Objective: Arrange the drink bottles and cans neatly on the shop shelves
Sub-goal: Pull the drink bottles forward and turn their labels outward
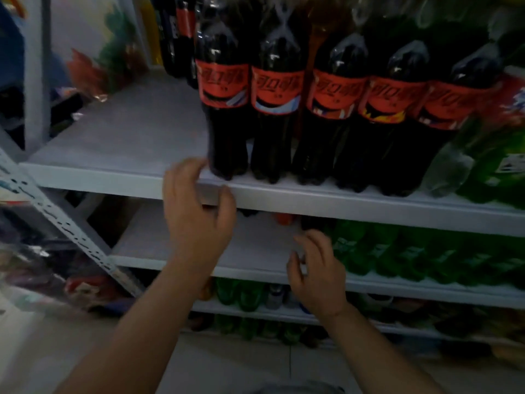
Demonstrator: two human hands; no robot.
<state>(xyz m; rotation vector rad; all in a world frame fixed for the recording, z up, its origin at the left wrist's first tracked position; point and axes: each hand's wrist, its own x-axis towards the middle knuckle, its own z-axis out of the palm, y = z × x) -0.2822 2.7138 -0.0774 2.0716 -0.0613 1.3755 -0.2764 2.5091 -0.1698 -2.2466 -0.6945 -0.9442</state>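
A pale tiled floor (241, 359) fills the bottom of the view, crossed by 1 dark grout line. At the left lie blurred, brightly coloured packets (85, 285), too smeared to identify. Higher up, a white sheet or bag printed in red and green (108, 52) stands near a blue shape (11, 46).

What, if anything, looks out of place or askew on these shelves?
Nothing spilled or damaged shows. The five cola bottles stand in a tidy row at the front edge of the upper shelf. Right of them, a pale green bottle seems to lean toward the row, though blur and the wide lens leave that uncertain.
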